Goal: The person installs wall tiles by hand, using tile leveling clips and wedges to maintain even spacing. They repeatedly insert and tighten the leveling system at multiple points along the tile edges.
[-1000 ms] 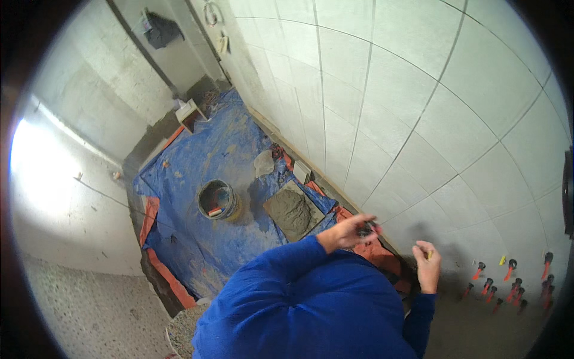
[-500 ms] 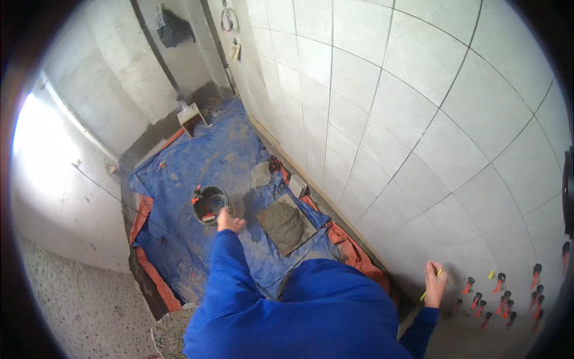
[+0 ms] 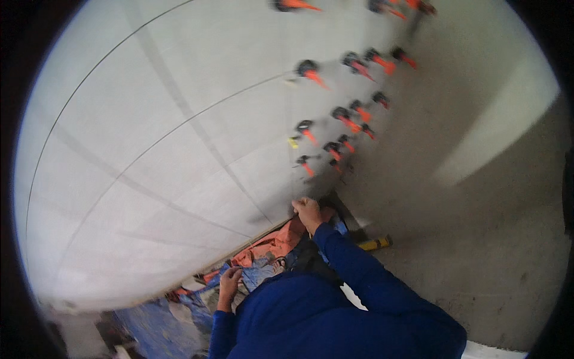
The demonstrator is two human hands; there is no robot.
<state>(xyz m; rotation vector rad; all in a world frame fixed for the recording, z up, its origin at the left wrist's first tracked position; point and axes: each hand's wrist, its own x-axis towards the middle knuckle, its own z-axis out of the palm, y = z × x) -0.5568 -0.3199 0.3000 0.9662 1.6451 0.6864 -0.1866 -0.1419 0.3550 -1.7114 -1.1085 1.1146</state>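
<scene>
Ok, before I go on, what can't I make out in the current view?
All in the head view:
- Right hand: whether its pinched fingers hold anything; blur and small size.
- Left hand: whether anything is in its fingers; too small.
- Black-and-orange clamps: fine details smeared by blur; one at the top is cut by the upper edge.
- Yellow bar: its left end, behind the right sleeve.

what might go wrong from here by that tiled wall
The right hand shows just below the orange-and-black clips on the tiled wall, so lifting it could knock one. The rumpled orange sheet along the wall's foot might trip someone. The yellow bar shows close to the right sleeve and might get bumped.
</scene>
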